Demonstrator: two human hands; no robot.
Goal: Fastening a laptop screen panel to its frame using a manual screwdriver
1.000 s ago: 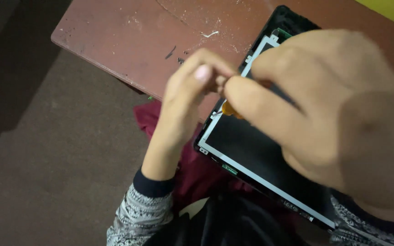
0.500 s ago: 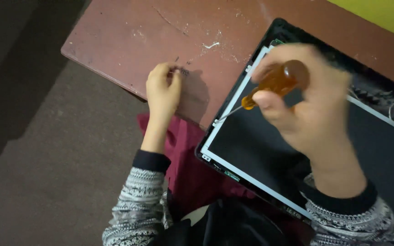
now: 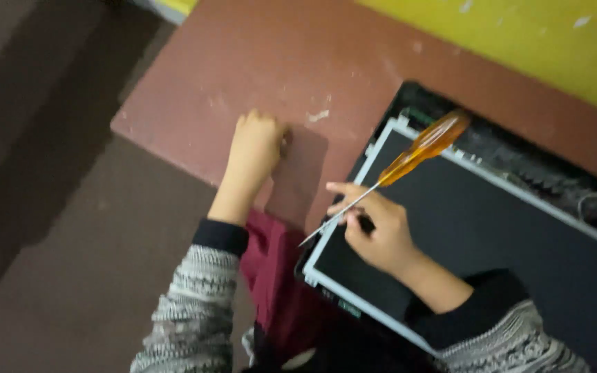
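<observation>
On the reddish desk (image 3: 409, 76), the bare display panel (image 3: 492, 235) lies at right. Right hand (image 3: 376, 233), lower than half a second ago, pinches the amber-handled screwdriver (image 3: 399, 169) by its shaft; left hand (image 3: 257, 144) remains curled closed on the desk, contents hidden.

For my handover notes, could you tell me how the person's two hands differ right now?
The right hand holds an amber-handled screwdriver by its metal shaft, over the dark screen panel; the left hand holds no tool that shows. The left hand rests curled on the reddish table, away from the panel. Both are bare, in patterned grey sleeves.
</observation>
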